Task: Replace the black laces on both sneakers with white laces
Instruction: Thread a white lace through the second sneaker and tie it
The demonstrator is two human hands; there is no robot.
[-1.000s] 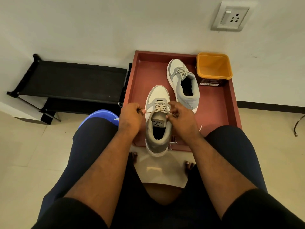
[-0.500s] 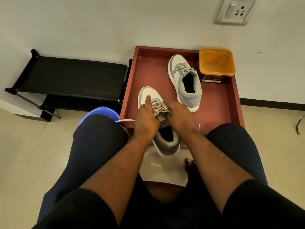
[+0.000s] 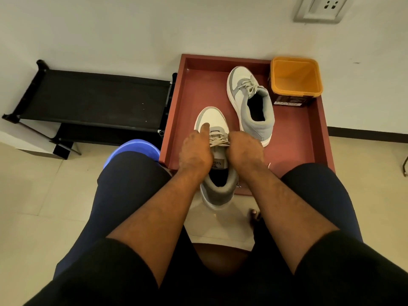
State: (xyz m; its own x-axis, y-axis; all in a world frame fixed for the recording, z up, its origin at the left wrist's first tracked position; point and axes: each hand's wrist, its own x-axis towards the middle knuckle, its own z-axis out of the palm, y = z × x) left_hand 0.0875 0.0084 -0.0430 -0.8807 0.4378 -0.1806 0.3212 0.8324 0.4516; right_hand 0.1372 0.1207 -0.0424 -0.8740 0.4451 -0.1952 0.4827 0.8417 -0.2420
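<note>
Sneakers sit on the red tray (image 3: 189,102) in my head view. My left hand (image 3: 195,154) holds the near sneaker (image 3: 217,173) at its left side, forefinger stretched over the toe. My right hand (image 3: 246,151) curls in on the white laces (image 3: 218,140) at the knot. The far sneaker (image 3: 251,102), laced white, lies right of it, just beside an orange tub (image 3: 295,81). A black rack (image 3: 92,100) stands left.
</note>
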